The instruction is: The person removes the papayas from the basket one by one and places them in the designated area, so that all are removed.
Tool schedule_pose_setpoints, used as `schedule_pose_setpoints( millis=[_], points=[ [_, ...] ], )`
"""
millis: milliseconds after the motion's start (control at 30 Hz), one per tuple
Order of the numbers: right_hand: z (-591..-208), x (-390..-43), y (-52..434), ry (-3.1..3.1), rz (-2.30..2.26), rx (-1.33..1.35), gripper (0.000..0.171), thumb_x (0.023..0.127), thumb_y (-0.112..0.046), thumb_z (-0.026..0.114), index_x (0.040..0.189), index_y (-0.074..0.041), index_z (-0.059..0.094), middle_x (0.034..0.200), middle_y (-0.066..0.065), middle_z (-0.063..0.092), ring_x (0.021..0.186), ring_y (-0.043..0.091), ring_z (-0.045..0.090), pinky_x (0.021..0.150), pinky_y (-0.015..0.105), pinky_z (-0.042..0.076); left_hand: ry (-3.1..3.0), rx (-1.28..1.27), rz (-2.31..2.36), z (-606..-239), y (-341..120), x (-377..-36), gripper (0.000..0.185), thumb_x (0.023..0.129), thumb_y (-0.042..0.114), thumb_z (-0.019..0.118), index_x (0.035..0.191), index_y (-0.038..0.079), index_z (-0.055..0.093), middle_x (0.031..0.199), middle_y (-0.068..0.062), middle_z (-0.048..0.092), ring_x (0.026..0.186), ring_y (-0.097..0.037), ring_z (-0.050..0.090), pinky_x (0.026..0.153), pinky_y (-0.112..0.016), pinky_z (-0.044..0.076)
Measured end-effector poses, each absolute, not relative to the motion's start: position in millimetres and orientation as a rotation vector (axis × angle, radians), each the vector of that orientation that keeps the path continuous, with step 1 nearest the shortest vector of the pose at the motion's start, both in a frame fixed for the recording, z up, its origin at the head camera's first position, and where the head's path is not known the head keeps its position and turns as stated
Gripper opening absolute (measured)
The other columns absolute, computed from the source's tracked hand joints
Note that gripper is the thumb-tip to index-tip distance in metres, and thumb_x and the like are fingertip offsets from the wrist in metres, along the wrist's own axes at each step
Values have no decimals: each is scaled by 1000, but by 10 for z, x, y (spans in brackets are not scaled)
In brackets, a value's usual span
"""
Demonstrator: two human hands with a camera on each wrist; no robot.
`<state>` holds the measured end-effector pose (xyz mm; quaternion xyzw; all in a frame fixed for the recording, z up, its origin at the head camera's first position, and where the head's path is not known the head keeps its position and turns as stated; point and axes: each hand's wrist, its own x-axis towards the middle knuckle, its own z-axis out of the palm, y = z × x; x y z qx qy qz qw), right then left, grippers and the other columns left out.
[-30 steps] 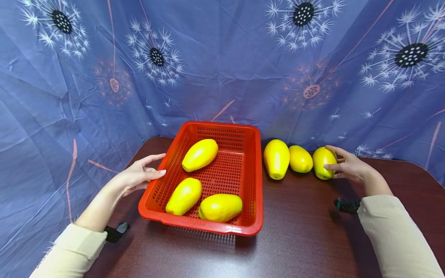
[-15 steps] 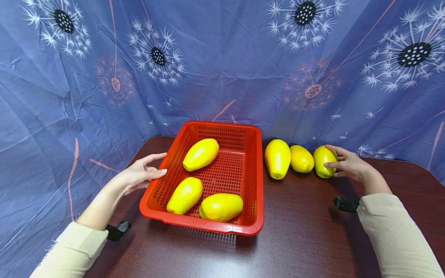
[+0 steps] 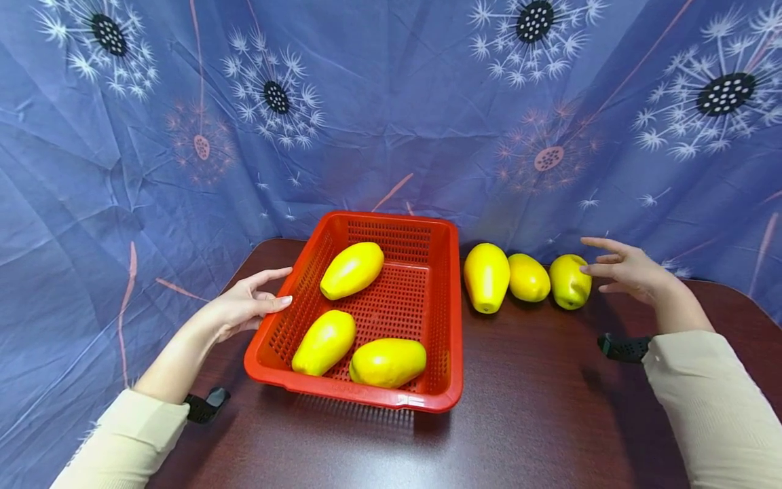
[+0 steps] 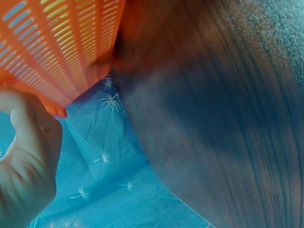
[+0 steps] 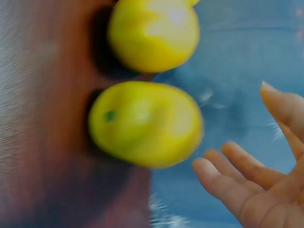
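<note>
In the head view a red plastic basket (image 3: 456, 319) holds three yellow papayas: one at the back (image 3: 351, 270), one at the front left (image 3: 324, 343) and one at the front right (image 3: 388, 363). My left hand (image 3: 244, 305) grips the basket's left rim, its thumb over the edge. Right of the basket, three more yellow fruits stand in a row: a long papaya (image 3: 486, 278), a shorter one (image 3: 528, 278) and a rounded, greenish-yellow one (image 3: 571, 282). Beside this last fruit is my right hand (image 3: 632, 272), fingers spread and holding nothing; the right wrist view shows a gap between them.
A dark brown wooden table (image 3: 525, 407) carries everything. Behind it, and along its left side, hangs a blue curtain (image 3: 391, 102) with dandelion prints. A black strap device (image 3: 208, 405) sits at the left wrist, another (image 3: 623, 348) at the right.
My right hand has let go of the rounded fruit and moved right and slightly up, its fingers spreading. That fruit stays in the row. My left hand and the basket have not moved.
</note>
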<state>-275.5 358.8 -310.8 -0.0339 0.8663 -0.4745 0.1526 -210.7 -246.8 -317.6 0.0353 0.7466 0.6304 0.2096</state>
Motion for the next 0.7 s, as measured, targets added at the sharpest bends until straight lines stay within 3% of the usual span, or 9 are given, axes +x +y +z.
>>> schedule_pose_setpoints(
  millis=[67, 133, 200, 467, 700],
  points=[
    [-2989, -2762, 3553, 2490, -1332, -140, 72, 95, -23, 55, 151, -17, 10, 143, 41, 5, 115, 25, 47, 84, 37, 51, 2076, 97, 1749, -3167, -2467, -2104, 76, 89, 12, 62, 149, 10, 17, 82, -6, 64, 79, -18, 66, 74, -38, 55],
    [-2867, -2769, 3487, 2486, -1304, -190, 69, 96, -24, 54, 151, -17, 14, 144, 38, 11, 105, 7, 49, 86, 38, 50, 2076, 99, 1748, -3161, -2466, -2102, 76, 90, 12, 62, 149, 10, 16, 82, -6, 64, 80, -19, 66, 74, -38, 55],
    [-2746, -2766, 3383, 2463, -1293, -240, 68, 95, -24, 55, 151, -16, 16, 145, 34, 15, 101, 1, 49, 87, 40, 50, 2074, 105, 1750, -3155, -2463, -2102, 75, 90, 11, 62, 149, 9, 17, 82, -6, 64, 79, -19, 66, 74, -38, 55],
    [-2443, -2693, 2680, 2355, -1283, -500, 59, 93, -16, 59, 145, -12, 32, 141, 24, 31, 104, 14, 57, 83, 35, 52, 2072, 105, 1756, -3161, -2467, -2102, 75, 89, 11, 62, 149, 9, 17, 81, -5, 64, 78, -18, 66, 73, -38, 55],
    [-2503, -2602, 2066, 2145, -1267, -738, 57, 90, -10, 61, 141, -5, 37, 137, 26, 37, 110, 27, 55, 89, 42, 48, 2073, 113, 1758, -3172, -2470, -2102, 75, 89, 11, 62, 149, 9, 17, 80, -5, 64, 79, -17, 65, 73, -38, 55]
  ],
)
